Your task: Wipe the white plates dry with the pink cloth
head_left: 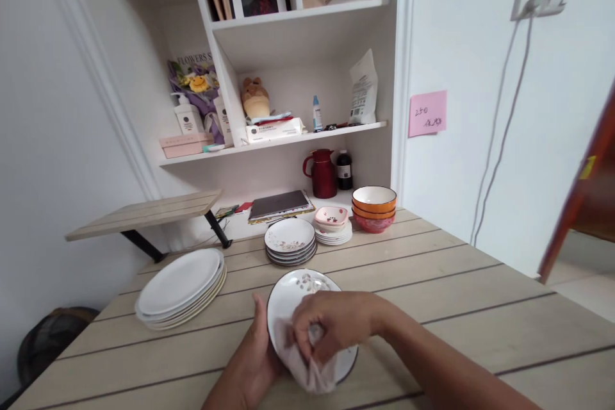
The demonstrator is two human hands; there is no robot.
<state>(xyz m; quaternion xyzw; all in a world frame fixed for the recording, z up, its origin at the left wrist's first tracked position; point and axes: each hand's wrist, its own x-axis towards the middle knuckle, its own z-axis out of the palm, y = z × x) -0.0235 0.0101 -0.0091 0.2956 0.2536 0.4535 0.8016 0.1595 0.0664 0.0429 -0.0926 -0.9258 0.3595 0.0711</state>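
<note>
Wood-plank tabletop (480,298) pushed up to white shelving (298,38), pale wall alongside; clock bearings taken from the plate in hand, 12 pointing away from the wearer. Floral-patterned round plate (283,298), dark-rimmed, sits low centre over the near part of the table, face up and slightly tilted. Left hand (259,349) grips its 9 o'clock edge, thumb along the rim, fingers hidden beneath. Right hand (341,320) reaches in from about 4 o'clock, fingers bunched around a thin, pale pinkish cloth (310,368), which lies against the plate's face and drapes toward the 6 o'clock rim. Just before 12: stack of matching floral plates (289,237), near but apart. At 10: stacked white oval plates (180,285). Near 12, farther out: small pinkish square dish (331,216) set upon white saucers (334,237). At 1: nested bowls (374,208), orange over red. Beyond, under the lowest shelf: closed grey laptop (278,204) between 11 and 12, dark red jug (323,174) at 12, dark bottle (344,171) just right of it.
</note>
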